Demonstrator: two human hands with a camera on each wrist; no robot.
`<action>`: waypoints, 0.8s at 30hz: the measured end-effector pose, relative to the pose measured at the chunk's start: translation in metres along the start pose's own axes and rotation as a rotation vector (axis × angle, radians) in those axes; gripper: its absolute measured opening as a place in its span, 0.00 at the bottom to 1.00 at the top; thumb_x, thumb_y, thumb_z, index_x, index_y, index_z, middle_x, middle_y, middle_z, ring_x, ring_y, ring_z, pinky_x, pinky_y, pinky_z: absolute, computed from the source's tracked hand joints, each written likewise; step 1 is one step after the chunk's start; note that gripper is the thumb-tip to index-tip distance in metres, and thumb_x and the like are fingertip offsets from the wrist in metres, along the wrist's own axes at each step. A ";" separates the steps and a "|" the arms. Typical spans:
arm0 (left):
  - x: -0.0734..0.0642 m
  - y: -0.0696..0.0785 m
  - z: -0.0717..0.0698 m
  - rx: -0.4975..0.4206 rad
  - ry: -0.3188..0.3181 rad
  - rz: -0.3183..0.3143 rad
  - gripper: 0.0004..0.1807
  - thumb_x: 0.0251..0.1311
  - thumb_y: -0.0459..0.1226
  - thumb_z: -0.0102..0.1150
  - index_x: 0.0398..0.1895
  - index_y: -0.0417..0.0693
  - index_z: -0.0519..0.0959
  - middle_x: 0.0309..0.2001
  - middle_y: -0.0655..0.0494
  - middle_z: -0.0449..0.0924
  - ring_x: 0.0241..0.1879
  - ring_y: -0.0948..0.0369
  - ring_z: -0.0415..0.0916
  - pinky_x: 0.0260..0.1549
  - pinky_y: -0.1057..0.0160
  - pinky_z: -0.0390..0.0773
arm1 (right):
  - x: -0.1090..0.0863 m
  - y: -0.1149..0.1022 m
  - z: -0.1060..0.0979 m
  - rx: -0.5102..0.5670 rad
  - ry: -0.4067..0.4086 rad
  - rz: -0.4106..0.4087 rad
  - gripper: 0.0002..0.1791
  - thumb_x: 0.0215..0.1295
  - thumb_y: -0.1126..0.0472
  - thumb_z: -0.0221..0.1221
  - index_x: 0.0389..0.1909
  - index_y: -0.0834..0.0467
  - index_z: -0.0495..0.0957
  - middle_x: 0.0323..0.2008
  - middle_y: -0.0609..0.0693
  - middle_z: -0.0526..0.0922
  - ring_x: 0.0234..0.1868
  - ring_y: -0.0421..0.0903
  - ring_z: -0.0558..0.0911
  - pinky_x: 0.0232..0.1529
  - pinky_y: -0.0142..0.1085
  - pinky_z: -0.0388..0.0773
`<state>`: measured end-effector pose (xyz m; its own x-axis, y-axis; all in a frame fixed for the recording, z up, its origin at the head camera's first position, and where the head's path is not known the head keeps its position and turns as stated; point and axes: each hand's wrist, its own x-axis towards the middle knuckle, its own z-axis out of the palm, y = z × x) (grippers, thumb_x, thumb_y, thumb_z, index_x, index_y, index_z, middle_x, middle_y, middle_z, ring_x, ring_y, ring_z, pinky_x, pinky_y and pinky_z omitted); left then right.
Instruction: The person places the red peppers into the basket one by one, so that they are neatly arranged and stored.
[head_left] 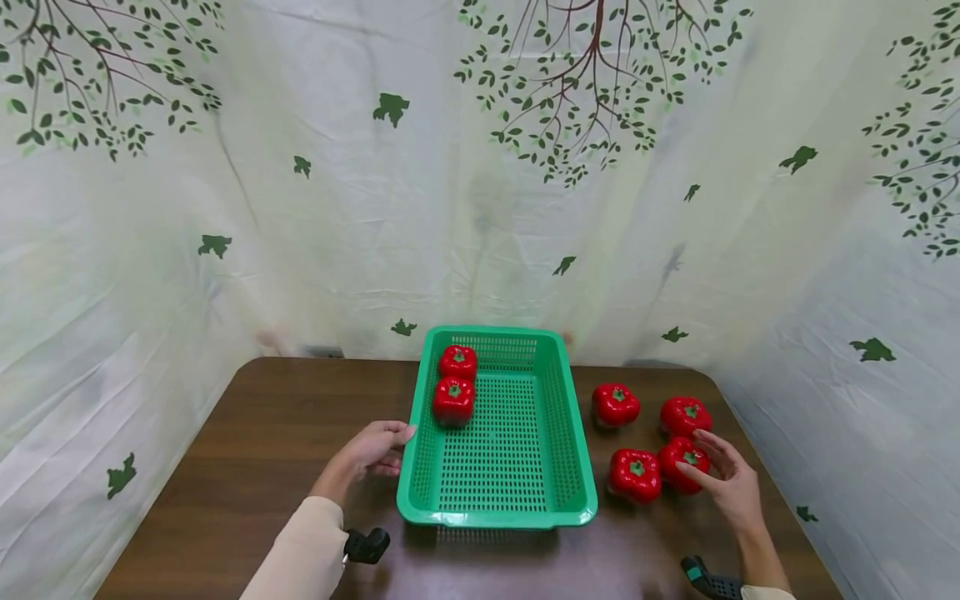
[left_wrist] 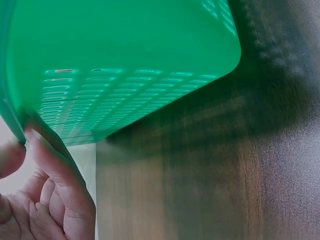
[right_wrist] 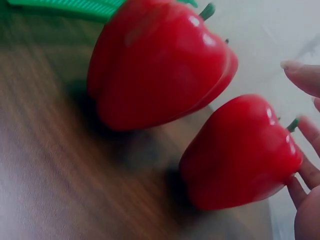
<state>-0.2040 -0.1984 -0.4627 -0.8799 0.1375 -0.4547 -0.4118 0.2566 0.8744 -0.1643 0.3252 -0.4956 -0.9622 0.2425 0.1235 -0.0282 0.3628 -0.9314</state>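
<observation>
My left hand (head_left: 372,448) pinches the left rim of a green plastic basket (head_left: 572,433) between thumb and fingers; in the left wrist view the fingers (left_wrist: 60,175) bend under that rim. Two red bell peppers, a far one (head_left: 457,362) and a nearer one (head_left: 453,402), stand in the basket along its left side. On the right, my right hand (head_left: 731,483) reaches over a red bell pepper (head_left: 683,465), thumb and fingers spread around its top. In the right wrist view, fingers lie beside this pepper (right_wrist: 242,155) and the thumb is held apart from it.
Close by on the brown table (head_left: 300,417) stand three more red bell peppers: one to the left (head_left: 635,475), one behind (head_left: 685,415) and one nearer the basket (head_left: 616,405). A leaf-printed cloth (head_left: 480,208) hangs behind and at both sides.
</observation>
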 end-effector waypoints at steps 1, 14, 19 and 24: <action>0.000 0.000 0.000 0.001 -0.001 0.000 0.20 0.70 0.43 0.50 0.55 0.35 0.72 0.37 0.49 0.78 0.24 0.60 0.76 0.26 0.65 0.80 | 0.000 0.001 0.000 -0.005 0.002 0.016 0.35 0.59 0.62 0.67 0.66 0.62 0.65 0.55 0.36 0.76 0.53 0.26 0.70 0.49 0.16 0.65; -0.002 -0.001 0.002 -0.008 -0.001 0.012 0.20 0.71 0.42 0.49 0.55 0.34 0.73 0.39 0.48 0.78 0.24 0.60 0.77 0.27 0.64 0.81 | 0.002 0.014 -0.003 -0.105 -0.089 0.192 0.44 0.60 0.54 0.67 0.72 0.59 0.55 0.68 0.55 0.64 0.64 0.46 0.65 0.46 0.18 0.66; -0.001 -0.001 0.001 -0.004 -0.006 0.012 0.20 0.71 0.43 0.50 0.54 0.35 0.73 0.38 0.48 0.78 0.25 0.59 0.77 0.28 0.64 0.81 | 0.001 0.021 -0.002 -0.138 -0.119 0.243 0.46 0.60 0.56 0.67 0.73 0.61 0.52 0.68 0.65 0.60 0.63 0.58 0.63 0.42 0.19 0.66; -0.001 -0.001 -0.001 -0.002 -0.004 0.008 0.19 0.70 0.43 0.50 0.54 0.35 0.73 0.36 0.49 0.79 0.24 0.59 0.77 0.27 0.64 0.81 | 0.003 0.023 0.001 -0.110 -0.139 0.275 0.49 0.60 0.54 0.66 0.74 0.60 0.47 0.70 0.67 0.55 0.66 0.63 0.59 0.58 0.45 0.69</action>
<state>-0.2033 -0.1994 -0.4629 -0.8824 0.1434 -0.4481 -0.4048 0.2540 0.8784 -0.1678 0.3334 -0.5169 -0.9577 0.2228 -0.1820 0.2598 0.3981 -0.8798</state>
